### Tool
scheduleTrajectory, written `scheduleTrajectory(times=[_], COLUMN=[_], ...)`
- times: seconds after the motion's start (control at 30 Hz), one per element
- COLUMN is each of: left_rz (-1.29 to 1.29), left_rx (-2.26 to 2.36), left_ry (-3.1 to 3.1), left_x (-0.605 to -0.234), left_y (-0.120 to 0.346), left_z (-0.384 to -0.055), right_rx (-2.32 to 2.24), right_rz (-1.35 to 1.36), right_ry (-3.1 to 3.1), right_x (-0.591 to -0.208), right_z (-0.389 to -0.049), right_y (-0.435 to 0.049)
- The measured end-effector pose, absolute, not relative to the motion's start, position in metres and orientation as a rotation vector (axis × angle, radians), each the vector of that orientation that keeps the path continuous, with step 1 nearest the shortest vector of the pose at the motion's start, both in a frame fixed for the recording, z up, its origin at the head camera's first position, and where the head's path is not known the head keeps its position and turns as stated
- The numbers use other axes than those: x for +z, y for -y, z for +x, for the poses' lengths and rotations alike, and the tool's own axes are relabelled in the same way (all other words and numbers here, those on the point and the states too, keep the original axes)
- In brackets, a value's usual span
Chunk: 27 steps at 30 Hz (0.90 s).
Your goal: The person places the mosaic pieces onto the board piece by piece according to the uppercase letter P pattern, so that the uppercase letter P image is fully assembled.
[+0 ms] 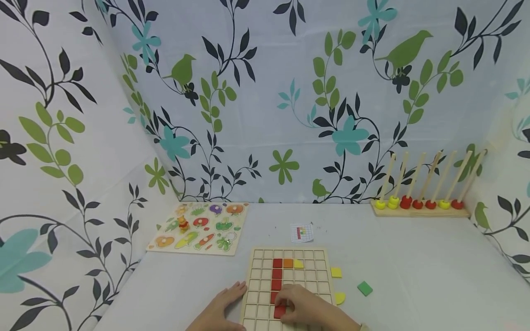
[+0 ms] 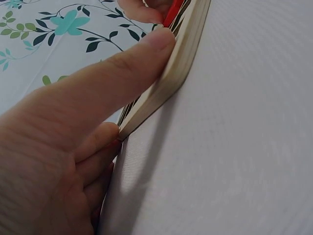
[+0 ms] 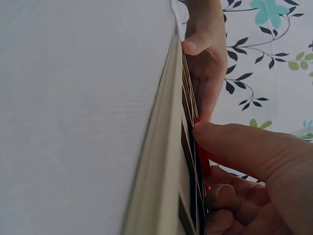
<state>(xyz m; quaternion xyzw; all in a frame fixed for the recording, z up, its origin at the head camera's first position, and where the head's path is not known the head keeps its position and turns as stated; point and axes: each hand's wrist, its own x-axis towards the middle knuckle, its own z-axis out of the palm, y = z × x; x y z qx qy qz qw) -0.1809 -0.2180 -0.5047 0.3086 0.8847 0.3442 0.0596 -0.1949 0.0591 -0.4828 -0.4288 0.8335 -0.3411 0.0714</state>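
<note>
A wooden grid board point(image 1: 265, 285) lies on the table before me. Red square tiles point(image 1: 277, 274) form a column in it, with an orange tile point(image 1: 288, 263) and a yellow rounded tile point(image 1: 298, 264) beside the top one. My right hand point(image 1: 306, 305) pinches the lowest red tile point(image 1: 279, 312) between thumb and fingers, over the board's near part; the right wrist view shows the thumb on this red tile point(image 3: 203, 156). With fingers extended, my left hand point(image 1: 219, 310) touches the board's left side, and its thumb point(image 2: 132, 63) rests at the near edge.
Right of the board lie a yellow square point(image 1: 336, 272), a yellow rounded tile point(image 1: 340, 298) and a green tile point(image 1: 365, 288). A pattern card point(image 1: 301, 233) sits behind it. A vegetable puzzle point(image 1: 200, 233) with a small figurine point(image 1: 183, 224) is back left, a peg stand point(image 1: 420, 212) with rings back right.
</note>
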Motion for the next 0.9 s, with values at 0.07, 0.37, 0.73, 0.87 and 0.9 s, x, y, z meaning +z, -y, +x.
scheduleTrajectory(times=[0.07,0.37,0.73,0.87,0.9], left_rz=[0.932,0.907,0.912,0.931,0.929], left_rx=[1.039,1.059,1.072,1.066,1.062], left_ry=[-2.675,-2.675,-2.666,-2.679,-2.683], left_x=[-0.5049,-0.5026,-0.5071,-0.5082,-0.5083], left_y=[0.2184,0.2194,0.2195,0.2194,0.2194], left_z=[-0.1814,-0.1817,-0.1806,-0.1799,-0.1798], right_rx=[-1.011,-1.004,-1.014,-0.994,-0.982], right_rz=[-1.290,-1.303,-1.338,-1.354,-1.353], right_ry=[-2.509,-2.546,-2.538,-2.537,-2.542], right_x=[-0.4824,-0.4802,-0.4865,-0.4849,-0.4844], right_z=[-0.1947,-0.1953,-0.1943,-0.1930,-0.1926], right_y=[-0.0581,-0.0550,-0.0544,-0.0548,-0.0548])
